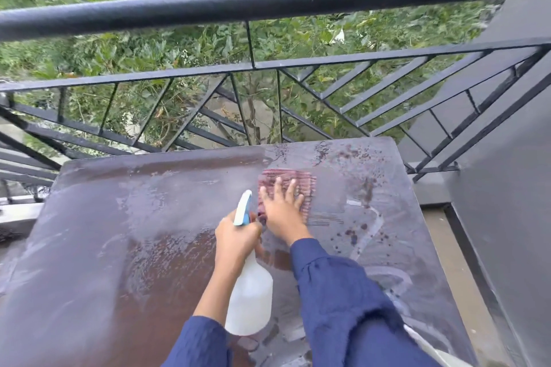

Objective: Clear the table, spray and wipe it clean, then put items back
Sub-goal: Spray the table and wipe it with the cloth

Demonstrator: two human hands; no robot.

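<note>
A dark brown table [104,247] fills the lower view, its top wet and smeared with streaks and droplets. My left hand [237,240] grips the neck of a white spray bottle [250,304] with a white and blue trigger head, held above the table's middle. My right hand [283,211] lies flat with fingers spread on a pink striped cloth [298,182], pressing it onto the table toward the far right. Both arms wear dark blue sleeves.
A black metal railing [268,0] runs right behind the table's far edge, with green foliage below it. A grey wall [507,217] stands close on the right, with a narrow strip of floor between it and the table.
</note>
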